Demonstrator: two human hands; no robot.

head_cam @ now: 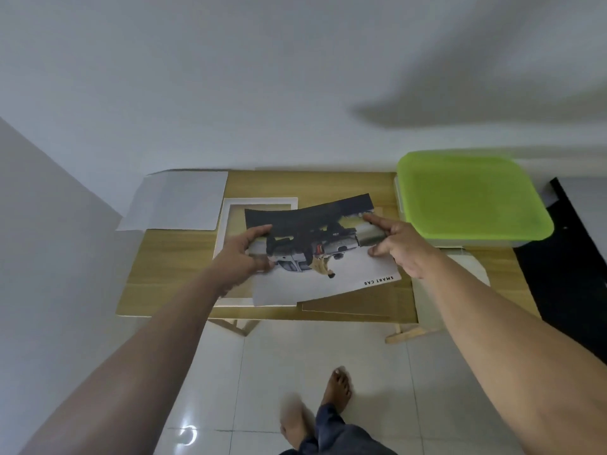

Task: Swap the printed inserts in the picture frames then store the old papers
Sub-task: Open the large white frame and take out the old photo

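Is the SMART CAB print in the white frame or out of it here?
Out. The left hand and right hand grip the print by its side edges, bowed, partly over the white frame lying on the table.

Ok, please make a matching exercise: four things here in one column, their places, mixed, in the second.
1 clear plastic box with green lid
2 blank white paper sheet
3 printed vehicle photo sheet
4 white rectangular picture frame

a held by left hand and right hand
b wooden table's far left corner
c table's far right end
d flat on table, partly covered

Pairs: 1c, 2b, 3a, 4d.
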